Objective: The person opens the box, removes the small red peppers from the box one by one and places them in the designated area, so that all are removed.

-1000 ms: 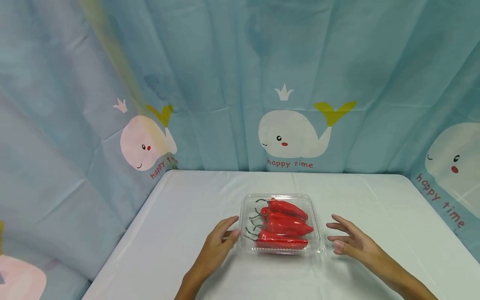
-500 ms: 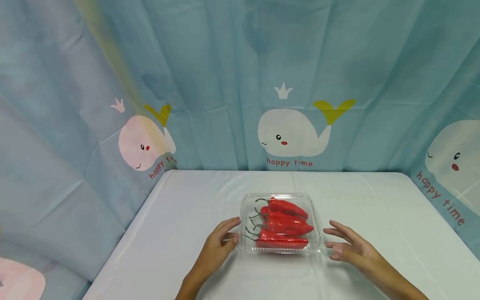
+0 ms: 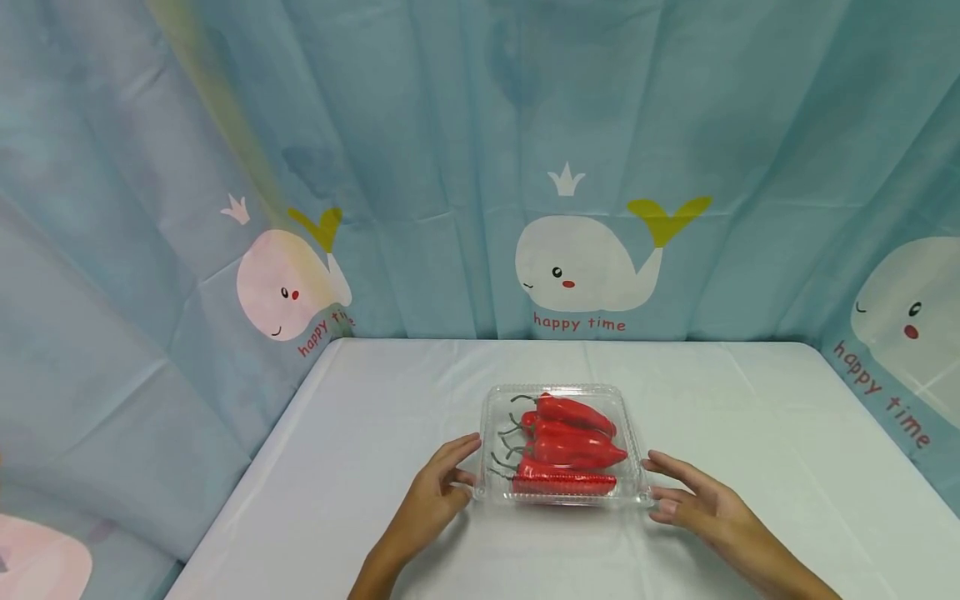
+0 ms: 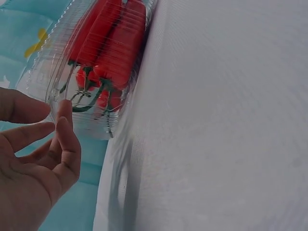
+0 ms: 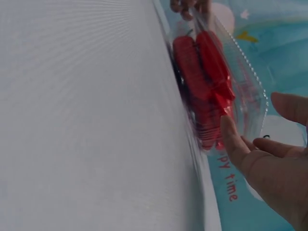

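A clear plastic clamshell box with its lid down sits on the table, several red peppers with green stems inside. My left hand is at the box's left side, fingertips right at the rim. In the left wrist view, that hand has its thumb and fingers on either side of the box's edge, loosely bent. At the right side is my right hand, fingers extended with the tips at the front right corner. The right wrist view shows this hand with thumb and fingers spread beside the box.
A white cloth covers the table. Behind it and along both sides hangs a blue curtain printed with white whales and lettering.
My right hand has moved left and toward the front, up to the box's right edge. The left hand has shifted slightly toward the box. The box stays in place.
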A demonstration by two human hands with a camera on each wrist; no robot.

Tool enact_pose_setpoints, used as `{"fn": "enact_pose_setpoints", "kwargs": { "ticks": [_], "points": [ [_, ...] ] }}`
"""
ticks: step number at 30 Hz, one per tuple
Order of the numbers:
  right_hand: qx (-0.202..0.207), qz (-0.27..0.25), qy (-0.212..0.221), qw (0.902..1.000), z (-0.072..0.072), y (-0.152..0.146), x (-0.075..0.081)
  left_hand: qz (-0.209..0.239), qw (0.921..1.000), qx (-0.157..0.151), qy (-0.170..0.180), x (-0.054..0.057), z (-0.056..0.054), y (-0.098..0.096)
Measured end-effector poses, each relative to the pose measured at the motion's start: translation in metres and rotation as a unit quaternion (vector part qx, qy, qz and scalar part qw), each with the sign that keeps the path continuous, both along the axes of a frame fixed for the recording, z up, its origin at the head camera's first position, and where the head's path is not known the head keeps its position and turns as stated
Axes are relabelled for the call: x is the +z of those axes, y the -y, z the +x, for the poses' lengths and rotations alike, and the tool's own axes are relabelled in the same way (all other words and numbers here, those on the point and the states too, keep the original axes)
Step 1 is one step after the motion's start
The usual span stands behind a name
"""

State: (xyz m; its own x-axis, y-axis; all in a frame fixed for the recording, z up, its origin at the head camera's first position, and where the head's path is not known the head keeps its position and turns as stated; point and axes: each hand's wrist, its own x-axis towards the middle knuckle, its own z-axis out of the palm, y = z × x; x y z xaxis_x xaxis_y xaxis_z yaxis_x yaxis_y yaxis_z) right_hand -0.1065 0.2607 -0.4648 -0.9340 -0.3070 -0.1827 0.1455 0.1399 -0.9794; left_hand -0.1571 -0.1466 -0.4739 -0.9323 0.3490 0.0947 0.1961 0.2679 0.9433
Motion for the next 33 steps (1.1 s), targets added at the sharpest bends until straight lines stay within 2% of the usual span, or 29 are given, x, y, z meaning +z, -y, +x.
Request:
{"fn": "enact_pose_setpoints", "kwargs": {
  "ticks": [7,15,21,28,33],
  "points": [
    [0.022,-0.042,-0.020,0.9987,-0.0019,0.0006,-0.0078,0.027,0.9991,-0.032,0.011,-0.0016,-0.0043,0.0044],
    [0.006,0.002,-0.006,1.0000,-0.0029,-0.0006,-0.0098,0.035,0.9973,-0.055,0.034,-0.0023,-0.0057,0.0082],
    [0.027,-0.023,-0.033,0.9988,-0.0036,-0.0007,-0.0106,0.041,0.9967,-0.055,0.043,-0.0029,-0.0053,0.0077],
    [0.016,-0.001,-0.005,0.9999,-0.0040,-0.0002,-0.0106,0.049,0.9955,-0.056,0.059,-0.0032,-0.0050,0.0062],
    [0.023,0.001,-0.016,0.9996,-0.0043,-0.0001,-0.0099,0.030,0.9978,-0.038,0.046,-0.0028,-0.0044,0.0026]
  ]
}}
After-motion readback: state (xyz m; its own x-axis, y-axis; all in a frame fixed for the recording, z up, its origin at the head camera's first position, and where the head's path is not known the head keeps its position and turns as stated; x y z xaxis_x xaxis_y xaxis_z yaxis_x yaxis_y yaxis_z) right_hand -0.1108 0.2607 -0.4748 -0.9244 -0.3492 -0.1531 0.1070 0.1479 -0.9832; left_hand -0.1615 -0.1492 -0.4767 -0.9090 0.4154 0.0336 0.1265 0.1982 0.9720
